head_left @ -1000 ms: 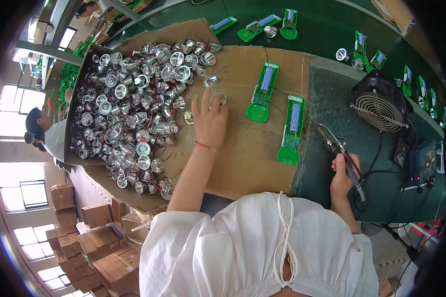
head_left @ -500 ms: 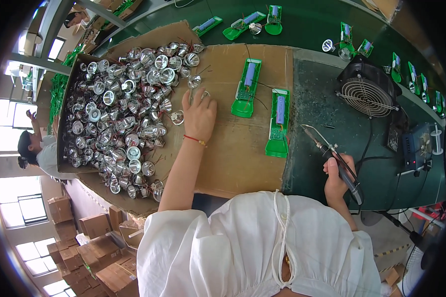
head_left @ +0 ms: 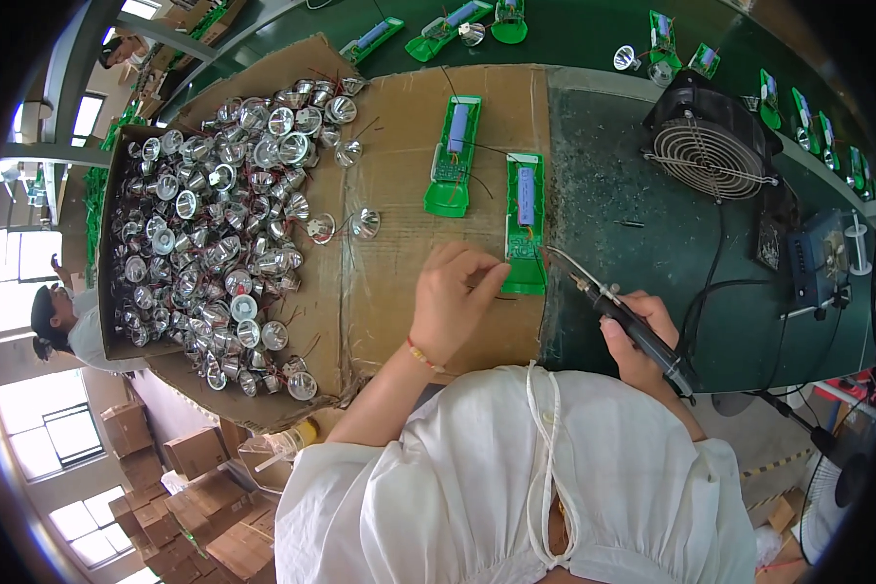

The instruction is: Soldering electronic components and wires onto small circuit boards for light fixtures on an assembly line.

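My right hand grips a soldering iron with a thin metal tube along its front. Its tip points left, close to the edge of the nearer green housing, which carries a blue cylindrical battery and a small circuit board. Left of that housing's lower end is my left hand, thumb and forefinger pinched towards the board; anything between them is too small to make out. A second green housing lies farther left on the cardboard. One loose silver reflector cup rests beyond my left hand.
A cardboard box heaped with silver reflector cups stands left. To the right are a black fan with a wire grille and a blue soldering station. More green housings line the far side. Another person is at far left.
My left hand has left the reflector cups and come right and nearer, beside the nearer green housing. The soldering iron has moved left towards that housing. The whole view has shifted slightly.
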`<state>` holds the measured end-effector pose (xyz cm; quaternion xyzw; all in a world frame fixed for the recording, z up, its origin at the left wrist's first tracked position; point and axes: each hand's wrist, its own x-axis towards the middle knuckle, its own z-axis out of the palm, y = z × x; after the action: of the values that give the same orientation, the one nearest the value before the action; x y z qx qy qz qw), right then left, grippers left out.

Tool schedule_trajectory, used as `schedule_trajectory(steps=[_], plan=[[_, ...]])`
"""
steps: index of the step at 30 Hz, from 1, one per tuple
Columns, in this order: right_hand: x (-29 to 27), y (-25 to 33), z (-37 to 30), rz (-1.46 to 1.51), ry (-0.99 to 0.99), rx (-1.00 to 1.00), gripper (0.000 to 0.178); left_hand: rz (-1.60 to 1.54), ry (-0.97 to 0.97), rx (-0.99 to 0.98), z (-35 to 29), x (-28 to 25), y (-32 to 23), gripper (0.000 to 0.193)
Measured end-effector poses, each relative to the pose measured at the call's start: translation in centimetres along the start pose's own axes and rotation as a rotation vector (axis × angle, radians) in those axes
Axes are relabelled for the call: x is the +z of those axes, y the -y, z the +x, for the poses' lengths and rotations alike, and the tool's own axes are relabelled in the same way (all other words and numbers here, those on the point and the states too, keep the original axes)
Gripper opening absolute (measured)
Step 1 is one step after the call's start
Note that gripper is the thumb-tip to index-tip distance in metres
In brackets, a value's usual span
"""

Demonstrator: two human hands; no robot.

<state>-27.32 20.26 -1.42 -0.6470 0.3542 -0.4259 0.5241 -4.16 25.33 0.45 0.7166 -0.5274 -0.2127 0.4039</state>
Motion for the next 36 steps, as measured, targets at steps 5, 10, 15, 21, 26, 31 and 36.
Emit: schedule_trajectory(steps=[5,10,15,21,26,31,36], plan=[[0.2,0.0,0.4,-0.108,0.029,-0.036,0.017,-0.048,0.108,-0.112,0.3,1.2,0.5,0.015],[0.7,-0.2,0.9,-0.064,-0.005,-0.024,0.016,-0.098,0.174,-0.213,1.1,1.5,0.7,0.017],[1.0,-0.6,0.6,-0.091,-0.011,0.025,0.016,-0.088,0.171,-0.194,1.0,1.6,1.3,0.018],[0.8,-0.3,0.3,0.096,-0.157,0.112,0.015,-0.111,0.184,-0.246,1.1,1.6,1.1,0.02],[0.3,0.0,0.2,0.128,-0.171,0.116,0.015,-0.104,0.193,-0.261,1.2,1.5,0.8,0.021],[0.2,-0.4,0.0,0.132,-0.142,0.115,0.014,-0.071,0.155,-0.212,1.1,1.7,1.0,0.019],[-0.2,-0.1,-0.1,0.106,-0.147,0.131,0.014,-0.141,0.011,-0.1,-0.3,1.4,-0.8,0.017]])
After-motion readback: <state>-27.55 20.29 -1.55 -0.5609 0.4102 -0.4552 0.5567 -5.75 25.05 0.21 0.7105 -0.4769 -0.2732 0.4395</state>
